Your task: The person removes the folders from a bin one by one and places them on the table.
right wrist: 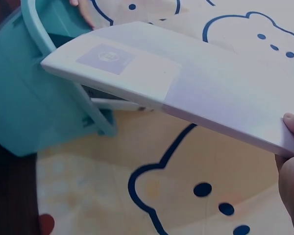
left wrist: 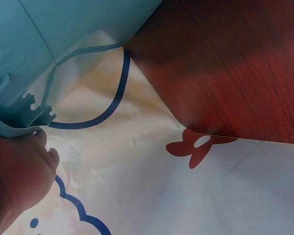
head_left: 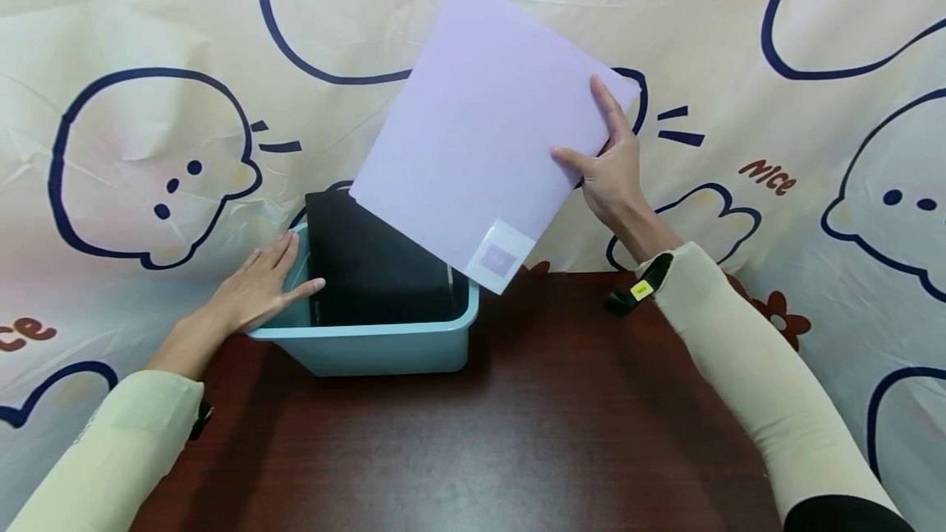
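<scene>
My right hand [head_left: 613, 171] grips a lavender folder [head_left: 488, 138] by its right edge, thumb on the front face. The folder hangs tilted in the air, its lower left part overlapping the bin in the head view. A clear label pocket [head_left: 501, 257] marks its bottom corner; in the right wrist view the folder's narrow edge [right wrist: 220, 128] shows. Below stands a light blue plastic bin [head_left: 392, 351] with a black folder [head_left: 377, 269] upright inside. My left hand [head_left: 254, 290] rests on the bin's left rim, fingers extended and thumb spread inward over the opening.
The bin sits on a dark brown wooden table [head_left: 562, 417], near its back edge. Behind and around the table hangs a cream cloth [head_left: 414, 121] with cartoon outlines. A black strap with a yellow tag [head_left: 641, 290] is on my right wrist.
</scene>
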### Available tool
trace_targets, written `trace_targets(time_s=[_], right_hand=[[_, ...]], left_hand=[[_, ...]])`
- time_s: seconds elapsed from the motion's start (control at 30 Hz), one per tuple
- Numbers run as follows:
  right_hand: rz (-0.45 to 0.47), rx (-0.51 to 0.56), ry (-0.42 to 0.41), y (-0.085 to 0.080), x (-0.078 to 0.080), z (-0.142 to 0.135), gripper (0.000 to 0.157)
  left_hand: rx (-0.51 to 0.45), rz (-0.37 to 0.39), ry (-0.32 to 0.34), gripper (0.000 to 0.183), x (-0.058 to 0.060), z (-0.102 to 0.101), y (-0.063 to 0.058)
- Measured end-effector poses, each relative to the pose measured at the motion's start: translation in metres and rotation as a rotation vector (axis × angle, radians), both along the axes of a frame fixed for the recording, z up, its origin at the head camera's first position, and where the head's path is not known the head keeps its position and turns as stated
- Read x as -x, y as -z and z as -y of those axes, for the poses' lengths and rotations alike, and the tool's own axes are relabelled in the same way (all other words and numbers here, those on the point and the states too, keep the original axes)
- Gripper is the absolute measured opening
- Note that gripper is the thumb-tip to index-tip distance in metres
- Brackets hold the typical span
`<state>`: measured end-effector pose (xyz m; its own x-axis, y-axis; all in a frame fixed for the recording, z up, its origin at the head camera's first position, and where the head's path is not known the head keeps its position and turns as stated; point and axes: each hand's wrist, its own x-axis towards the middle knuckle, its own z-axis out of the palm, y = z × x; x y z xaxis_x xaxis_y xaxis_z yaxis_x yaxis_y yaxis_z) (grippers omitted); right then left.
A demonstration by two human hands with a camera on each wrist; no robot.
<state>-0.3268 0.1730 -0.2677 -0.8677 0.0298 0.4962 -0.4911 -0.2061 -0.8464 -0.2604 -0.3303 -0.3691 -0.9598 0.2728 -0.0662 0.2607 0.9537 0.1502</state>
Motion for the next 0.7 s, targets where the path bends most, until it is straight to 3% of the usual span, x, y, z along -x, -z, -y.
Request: trace_targets(time_s=[0.3, 0.7], right_hand=[[0.029, -0.001, -0.043, -0.006, -0.008, -0.027, 0.097], [0.117, -0.095, -0.023, -0.004, -0.015, -0.071, 0.099]], left_hand=[[0.009, 0.000, -0.003, 0.100, 0.001, 0.001, -0.001], [-0.011, 0.010, -0.006, 0.099, 0.000, 0.001, -0.002]])
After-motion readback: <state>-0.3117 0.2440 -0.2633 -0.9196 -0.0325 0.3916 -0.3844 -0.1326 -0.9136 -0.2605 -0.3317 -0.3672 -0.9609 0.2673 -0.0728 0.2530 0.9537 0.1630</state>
